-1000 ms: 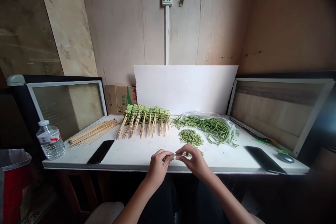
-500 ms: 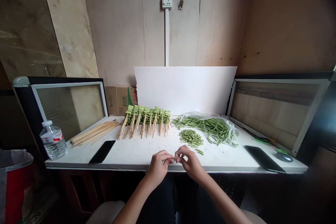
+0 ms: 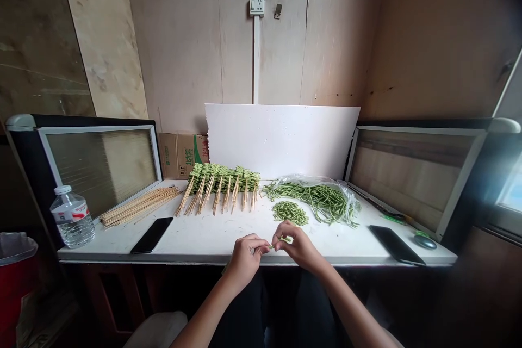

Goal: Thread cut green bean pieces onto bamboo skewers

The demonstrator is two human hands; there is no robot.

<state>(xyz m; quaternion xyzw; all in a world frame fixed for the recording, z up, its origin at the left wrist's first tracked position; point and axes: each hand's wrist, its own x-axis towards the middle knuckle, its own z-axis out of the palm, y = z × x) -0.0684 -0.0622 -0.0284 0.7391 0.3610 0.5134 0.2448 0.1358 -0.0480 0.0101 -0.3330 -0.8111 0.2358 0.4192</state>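
Since the earlier frame, the smooth white tabletop (image 3: 196, 242) has been shifting slightly leftward in the head view, probably through camera movement. At lower centre, the left hand (image 3: 244, 258) and right hand (image 3: 302, 247) are pinching at a tiny green bean piece (image 3: 271, 247), just in front of a pile of short, cut green beans (image 3: 290, 213). They seem to be aligning it, which is calling for steady fingertips.

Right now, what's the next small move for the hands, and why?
I'd probably hold the left hand still and ease the right hand slightly away: their fingertips nearly meet at a small green bean piece, hiding most of it.
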